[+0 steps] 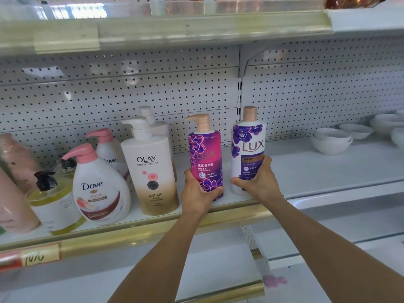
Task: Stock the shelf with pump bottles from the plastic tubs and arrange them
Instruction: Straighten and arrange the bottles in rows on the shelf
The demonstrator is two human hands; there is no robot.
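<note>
Both Lux bottles, the magenta bottle [206,159] in the left hand [196,190] and the white bottle [248,154] in the right hand [259,182], fingers wrapped low around each, sat so close to the shelf [328,169] edge that a nudge could've tipped them off or into the Olay bottle [153,169].

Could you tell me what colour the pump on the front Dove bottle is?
Pink, clearest in the head view: the front Dove bottle.

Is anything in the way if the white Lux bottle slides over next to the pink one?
Nothing visible. The white Lux bottle, gripped by the right hand, and the pink Lux bottle, gripped by the left hand, have only bare shelf between them.
</note>
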